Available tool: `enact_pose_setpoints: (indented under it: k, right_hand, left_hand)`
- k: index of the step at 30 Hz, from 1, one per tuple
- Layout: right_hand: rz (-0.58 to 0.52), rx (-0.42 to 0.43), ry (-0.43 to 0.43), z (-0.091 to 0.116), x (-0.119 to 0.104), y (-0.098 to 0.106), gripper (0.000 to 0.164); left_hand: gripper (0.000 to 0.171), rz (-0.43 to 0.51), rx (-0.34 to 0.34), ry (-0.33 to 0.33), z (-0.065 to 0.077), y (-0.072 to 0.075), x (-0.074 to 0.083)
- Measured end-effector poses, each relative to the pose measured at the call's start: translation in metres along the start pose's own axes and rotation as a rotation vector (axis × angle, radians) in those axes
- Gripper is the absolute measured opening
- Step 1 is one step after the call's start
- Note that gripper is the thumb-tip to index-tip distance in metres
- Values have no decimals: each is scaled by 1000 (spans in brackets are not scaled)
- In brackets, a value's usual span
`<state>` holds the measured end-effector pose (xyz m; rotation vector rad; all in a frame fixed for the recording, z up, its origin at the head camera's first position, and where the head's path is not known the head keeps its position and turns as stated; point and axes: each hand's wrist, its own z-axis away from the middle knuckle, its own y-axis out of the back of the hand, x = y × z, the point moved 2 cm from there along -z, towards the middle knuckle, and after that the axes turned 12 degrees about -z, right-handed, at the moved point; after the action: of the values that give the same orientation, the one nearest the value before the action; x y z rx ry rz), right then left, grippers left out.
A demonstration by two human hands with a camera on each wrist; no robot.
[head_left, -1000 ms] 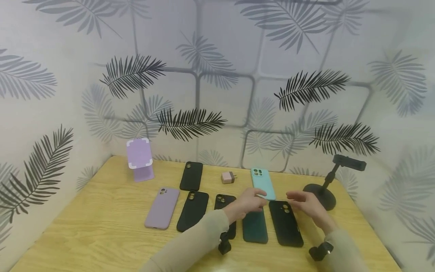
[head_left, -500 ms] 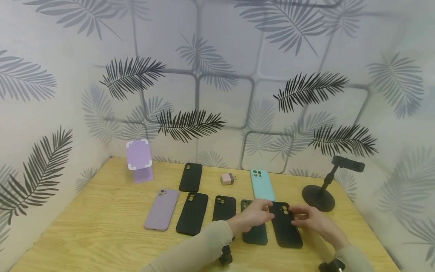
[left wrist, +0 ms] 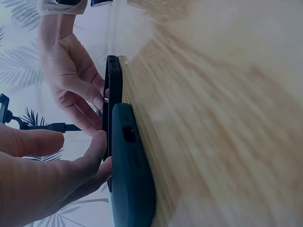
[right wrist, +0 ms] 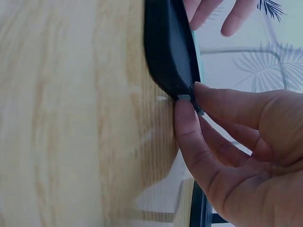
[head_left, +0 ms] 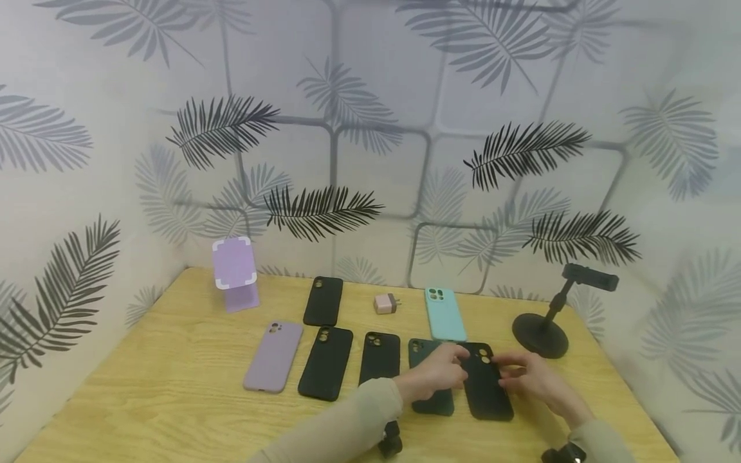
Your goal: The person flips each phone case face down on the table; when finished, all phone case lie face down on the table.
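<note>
A black phone case (head_left: pixel 489 397) lies at the right end of the front row. My right hand (head_left: pixel 535 384) pinches its right edge between thumb and finger, clearly seen on the case's side (right wrist: pixel 163 52) in the right wrist view. Reaching over the dark green phone case (head_left: pixel 435 404), my left hand (head_left: pixel 434 373) holds its fingertips at the black case's upper left edge. Its thumb stays apart from the case in the left wrist view, where the green case's end (left wrist: pixel 132 170) stands nearest the camera. Part of the green case is hidden under the left hand.
Left of these lie two black cases (head_left: pixel 380 357) (head_left: pixel 326 366) and a lilac case (head_left: pixel 273 360). Behind are another black case (head_left: pixel 323 302), a pink charger plug (head_left: pixel 384 303) and a turquoise case (head_left: pixel 446 316). A lilac stand (head_left: pixel 234 263) and a black phone stand (head_left: pixel 541 334) flank them.
Both hands have come down onto the black case at the right. My left hand moved from near the turquoise case toward its left edge; my right hand took hold of its right edge.
</note>
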<state>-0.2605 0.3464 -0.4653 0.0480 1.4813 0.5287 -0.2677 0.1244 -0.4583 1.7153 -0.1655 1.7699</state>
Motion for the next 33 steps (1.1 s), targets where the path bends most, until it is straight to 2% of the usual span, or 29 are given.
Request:
enact_pose_setpoints:
  k: [6, 12, 23, 26, 31, 33]
  right_hand:
    - [-28, 7, 7, -1, 2, 1, 53]
    - [-120, -24, 12, -1, 2, -1, 51]
    - [-89, -45, -13, -3, -3, -7, 44]
    - [-124, -63, -19, -3, -4, -9, 45]
    - [-242, -127, -42, -5, -5, -12, 52]
    - [-252, -137, -53, -6, -6, -14, 55]
  left_hand:
    - [56, 205, 59, 31, -2, -1, 1]
    - [55, 307, 95, 46, -2, 0, 1]
    - [47, 353, 64, 62, -1, 6, -1]
    - [47, 366, 46, 61, 0, 8, 0]
    - [49, 364, 47, 40, 0, 8, 0]
    - [50, 362, 54, 34, 0, 7, -1]
